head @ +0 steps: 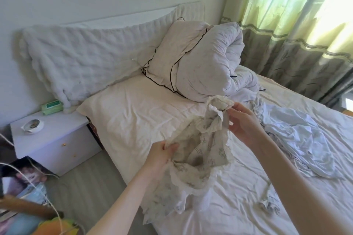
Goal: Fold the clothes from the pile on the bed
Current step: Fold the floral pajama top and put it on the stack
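A beige printed garment [202, 145] is held above the bed [145, 118]: its lower edge is pinched by the left hand [162, 155], its bunched top gripped by the right hand [243, 122].

Beige printed garment [202, 150], lace-edged, crumpled, held up above the bed's [133, 120] left edge, lower end trailing on the sheet. White clothes pile [298, 135], rumpled, lying flat toward the bed's right edge.

a nightstand [53, 139] stands left of the bed [238, 206], with a bowl [32, 126] and a wipes pack [52, 107] on it. pillows [168, 57] and a rolled duvet [215, 66] lie at the bed's head, a clothes pile [298, 135] to the right, curtains [298, 25] behind.
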`<act>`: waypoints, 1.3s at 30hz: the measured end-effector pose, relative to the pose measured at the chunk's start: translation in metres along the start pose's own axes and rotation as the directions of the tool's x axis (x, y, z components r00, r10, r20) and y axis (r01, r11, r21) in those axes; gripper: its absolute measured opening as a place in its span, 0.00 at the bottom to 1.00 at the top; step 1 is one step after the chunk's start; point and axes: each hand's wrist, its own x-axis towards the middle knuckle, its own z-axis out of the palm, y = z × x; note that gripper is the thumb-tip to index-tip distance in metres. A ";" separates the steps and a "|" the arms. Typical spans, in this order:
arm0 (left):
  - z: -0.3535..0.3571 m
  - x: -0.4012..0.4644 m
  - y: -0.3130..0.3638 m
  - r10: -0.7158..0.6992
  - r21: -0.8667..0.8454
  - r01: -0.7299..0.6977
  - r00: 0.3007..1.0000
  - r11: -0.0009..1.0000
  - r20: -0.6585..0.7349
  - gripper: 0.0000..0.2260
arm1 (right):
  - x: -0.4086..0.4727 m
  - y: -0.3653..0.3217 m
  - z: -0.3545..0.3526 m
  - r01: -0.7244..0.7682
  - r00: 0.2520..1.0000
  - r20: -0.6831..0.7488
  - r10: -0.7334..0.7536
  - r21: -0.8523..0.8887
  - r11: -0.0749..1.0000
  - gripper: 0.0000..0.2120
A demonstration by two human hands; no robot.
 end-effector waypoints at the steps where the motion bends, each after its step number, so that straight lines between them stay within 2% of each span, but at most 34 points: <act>1: -0.006 0.004 0.009 -0.047 -0.083 0.048 0.999 0.995 0.013 0.09 | 0.001 0.002 -0.004 -0.024 0.999 -0.046 0.022 -0.035 0.999 0.10; 3: -0.019 0.011 0.029 -0.100 -0.219 0.124 0.988 0.968 0.115 0.05 | 0.001 0.008 -0.011 -0.107 0.988 -0.127 0.087 -0.157 0.982 0.09; 5: -0.028 0.015 0.050 -0.094 -0.210 0.144 0.968 0.967 0.232 0.03 | -0.001 0.018 -0.014 -0.189 0.972 -0.191 0.134 -0.305 0.933 0.04; 6: -0.030 0.017 0.059 -0.089 -0.172 0.138 0.960 0.975 0.265 0.03 | -0.003 0.024 -0.013 -0.183 0.973 -0.210 0.099 -0.429 0.884 0.05; 7: -0.030 0.018 0.069 -0.086 -0.141 0.131 0.954 0.981 0.287 0.03 | -0.006 0.030 -0.010 -0.120 0.984 -0.175 0.022 -0.571 0.812 0.09; 9: -0.026 0.020 0.086 -0.076 -0.119 0.117 0.949 0.986 0.306 0.03 | -0.014 0.041 0.003 0.079 0.997 0.043 -0.069 -0.733 0.676 0.19; 11: -0.021 0.021 0.099 -0.057 -0.088 0.092 0.938 0.992 0.342 0.03 | -0.017 0.051 0.019 0.148 0.983 0.183 0.000 -0.794 0.590 0.28; 14: -0.019 0.018 0.108 -0.032 0.049 0.012 0.908 0.999 0.418 0.06 | -0.011 0.058 0.032 0.204 0.974 0.225 -0.007 -0.869 0.452 0.34; 15: -0.021 0.017 0.109 -0.032 0.081 -0.004 0.899 0.997 0.437 0.06 | -0.007 0.057 0.032 0.205 0.973 0.229 0.002 -0.877 0.435 0.36; 17: -0.029 0.014 0.111 -0.034 0.093 -0.010 0.886 0.996 0.462 0.05 | -0.001 0.050 0.028 0.202 0.963 0.261 0.064 -0.859 0.471 0.35; 18: -0.033 0.013 0.112 -0.031 0.087 -0.011 0.883 0.996 0.468 0.05 | 0.002 0.044 0.028 0.207 0.952 0.292 0.093 -0.837 0.507 0.29; 20: -0.043 0.011 0.115 -0.026 0.083 -0.015 0.884 0.996 0.468 0.05 | 0.006 0.036 0.029 0.208 0.943 0.316 0.107 -0.808 0.551 0.07; 22: -0.052 0.011 0.115 -0.033 0.099 -0.011 0.904 0.995 0.427 0.05 | 0.013 0.028 0.028 0.191 0.954 0.289 0.079 -0.791 0.581 0.13; 24: -0.059 0.012 0.107 -0.071 0.151 0.023 0.944 0.988 0.323 0.05 | 0.018 0.017 0.027 0.111 0.961 0.247 0.125 -0.758 0.643 0.13; 26: -0.064 0.012 0.092 -0.151 0.188 0.099 0.946 0.977 0.288 0.07 | 0.020 0.006 0.025 -0.015 0.922 0.293 0.254 -0.628 0.778 0.11; 28: -0.062 0.011 0.072 -0.232 0.205 0.171 0.915 0.964 0.329 0.10 | 0.020 0.000 0.025 -0.163 0.862 0.351 0.365 -0.490 0.856 0.09; 31: -0.052 0.010 0.045 -0.280 0.261 0.204 0.913 0.943 0.298 0.14 | 0.020 -0.003 0.026 -0.306 0.815 0.362 0.452 -0.395 0.866 0.09; 34: -0.048 0.014 0.025 -0.243 0.340 0.167 0.950 0.925 0.196 0.12 | 0.018 -0.008 0.023 -0.361 0.808 0.356 0.471 -0.333 0.871 0.11; 36: -0.055 0.016 0.021 -0.249 0.277 0.205 0.959 0.939 0.136 0.07 | 0.018 -0.011 0.016 -0.382 0.815 0.336 0.473 -0.303 0.873 0.12; 38: -0.066 0.018 0.024 -0.293 0.054 0.288 0.941 0.956 0.168 0.08 | 0.018 -0.009 0.008 -0.391 0.827 0.279 0.489 -0.339 0.856 0.12; 39: -0.072 0.019 0.028 -0.296 -0.065 0.315 0.933 0.947 0.206 0.08 | 0.019 -0.005 0.003 -0.375 0.840 0.222 0.494 -0.419 0.827 0.12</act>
